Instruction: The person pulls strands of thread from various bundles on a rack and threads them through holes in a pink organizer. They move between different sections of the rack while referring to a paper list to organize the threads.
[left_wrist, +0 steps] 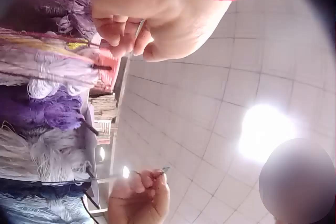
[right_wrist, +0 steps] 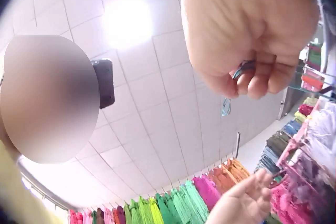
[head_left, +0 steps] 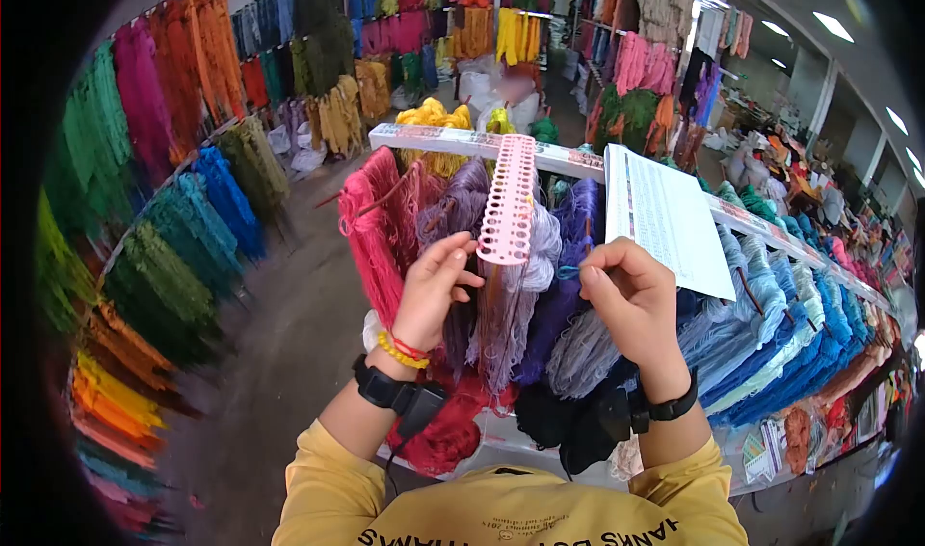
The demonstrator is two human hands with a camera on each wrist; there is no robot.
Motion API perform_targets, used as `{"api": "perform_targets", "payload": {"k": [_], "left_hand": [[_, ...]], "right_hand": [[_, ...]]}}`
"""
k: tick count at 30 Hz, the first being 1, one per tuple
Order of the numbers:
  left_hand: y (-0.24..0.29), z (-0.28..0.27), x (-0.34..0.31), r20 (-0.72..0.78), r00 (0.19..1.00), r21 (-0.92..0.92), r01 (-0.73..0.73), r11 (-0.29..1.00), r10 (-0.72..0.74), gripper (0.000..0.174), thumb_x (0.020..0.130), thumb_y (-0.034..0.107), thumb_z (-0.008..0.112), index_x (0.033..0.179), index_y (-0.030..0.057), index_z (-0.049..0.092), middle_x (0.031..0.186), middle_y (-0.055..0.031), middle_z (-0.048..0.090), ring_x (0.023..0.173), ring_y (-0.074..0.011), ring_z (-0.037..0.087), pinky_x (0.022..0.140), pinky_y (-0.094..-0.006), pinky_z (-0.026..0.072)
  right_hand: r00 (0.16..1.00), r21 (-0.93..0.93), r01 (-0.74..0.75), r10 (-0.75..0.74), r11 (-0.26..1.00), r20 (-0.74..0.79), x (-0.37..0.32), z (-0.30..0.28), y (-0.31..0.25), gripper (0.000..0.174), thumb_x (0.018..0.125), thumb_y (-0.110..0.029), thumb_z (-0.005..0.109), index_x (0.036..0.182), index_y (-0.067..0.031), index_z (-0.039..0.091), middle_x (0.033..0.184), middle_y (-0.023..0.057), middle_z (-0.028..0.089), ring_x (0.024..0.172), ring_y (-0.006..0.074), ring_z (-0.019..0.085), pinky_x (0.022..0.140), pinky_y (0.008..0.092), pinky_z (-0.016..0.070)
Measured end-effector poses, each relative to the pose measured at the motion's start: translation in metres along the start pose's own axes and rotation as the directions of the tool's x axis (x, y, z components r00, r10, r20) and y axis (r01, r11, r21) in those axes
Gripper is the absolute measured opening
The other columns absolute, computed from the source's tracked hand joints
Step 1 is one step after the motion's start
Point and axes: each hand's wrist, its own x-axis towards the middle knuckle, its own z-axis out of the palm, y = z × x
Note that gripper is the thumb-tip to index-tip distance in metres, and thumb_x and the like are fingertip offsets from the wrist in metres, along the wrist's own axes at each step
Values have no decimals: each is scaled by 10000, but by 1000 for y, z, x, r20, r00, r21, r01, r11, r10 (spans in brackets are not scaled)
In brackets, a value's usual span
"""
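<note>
My right hand (head_left: 631,291) pinches a small length of teal-blue thread (right_wrist: 226,107) between thumb and fingers, in front of the purple yarn skeins (head_left: 568,276). A loop of it hangs below the fingertips in the right wrist view. My left hand (head_left: 438,291) is at the lower left of a pink thread card (head_left: 507,204) with rows of holes. Its fingertips lie right at the card's edge, with the fingers loosely bent. The card overlaps the lilac and grey-purple skeins. To its left hang pink skeins (head_left: 376,228).
A printed white sheet (head_left: 665,218) stands against the white rail (head_left: 771,230), right of my right hand. Blue skeins (head_left: 761,324) hang farther right. Green and orange yarn racks line the left, beyond the grey floor (head_left: 279,334). Black yarn (head_left: 568,426) hangs close to my body.
</note>
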Motion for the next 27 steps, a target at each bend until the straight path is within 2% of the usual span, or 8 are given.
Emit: {"api": "perform_targets", "payload": {"k": [5, 9, 10, 15, 18, 21, 22, 27], "left_hand": [[1, 1, 29, 168, 977, -157, 162, 974, -135, 337, 934, 214, 412, 1202, 15, 455, 1027, -54, 586, 707, -106, 589, 546, -188, 432], [-5, -3, 46, 258, 956, -222, 199, 955, -140, 280, 933, 232, 418, 1084, 28, 535, 843, -9, 600, 660, -71, 556, 547, -178, 414], [-8, 0, 49, 206, 966, -257, 207, 944, -155, 209, 910, 248, 472, 941, 68, 574, 740, 18, 587, 590, -53, 499, 519, -172, 351], [-12, 0, 56, 223, 959, -233, 229, 945, -177, 160, 882, 208, 522, 867, 62, 583, 706, 22, 562, 594, -46, 484, 548, -180, 362], [-10, -2, 58, 236, 952, -226, 249, 942, -195, 143, 874, 190, 537, 841, 58, 578, 684, 25, 542, 579, -47, 470, 538, -182, 363], [-6, -1, 60, 237, 949, -234, 261, 936, -206, 130, 869, 179, 544, 833, 58, 575, 667, 30, 522, 571, -45, 456, 527, -181, 358], [-4, 1, 61, 219, 953, -243, 262, 934, -211, 120, 867, 167, 546, 829, 55, 571, 643, 36, 501, 547, -38, 437, 502, -176, 345], [-9, 6, 66, 203, 956, -250, 258, 933, -209, 111, 872, 150, 535, 827, 53, 566, 618, 44, 501, 488, -22, 420, 441, -161, 316]], "right_hand": [[999, -210, -13, 6, 978, -37, 34, 26, 15, 73, 790, -41, 583, 822, 20, 559, 747, 25, 558, 625, 52, 507, 557, 192, 420], [996, -389, 16, -48, 921, -73, 51, 42, 33, 96, 777, -57, 579, 832, 21, 569, 736, 90, 581, 612, 140, 572, 553, 255, 453], [996, -437, 15, -53, 899, -76, 54, 44, 35, 95, 757, -61, 580, 822, 7, 573, 749, 129, 586, 614, 208, 592, 551, 292, 462], [996, -562, -3, -47, 827, -74, 63, 52, 45, 80, 736, -85, 580, 783, -21, 566, 727, 128, 571, 588, 255, 572, 540, 325, 450], [996, -570, -33, -23, 821, -91, 65, 53, 50, 82, 735, -84, 584, 786, -22, 565, 732, 126, 573, 582, 250, 576, 537, 319, 451], [992, -540, 5, -73, 841, -105, 65, 54, 57, 91, 781, -78, 579, 806, 9, 572, 657, 40, 566, 534, 63, 511, 489, 211, 410], [992, -511, -58, -6, 858, -123, 65, 55, 54, 89, 740, -79, 594, 797, -15, 571, 739, 131, 579, 582, 226, 589, 533, 303, 458], [989, -475, -21, -52, 880, -141, 64, 53, 65, 98, 736, -80, 601, 806, -17, 574, 718, 129, 569, 583, 224, 586, 535, 301, 454]]}}
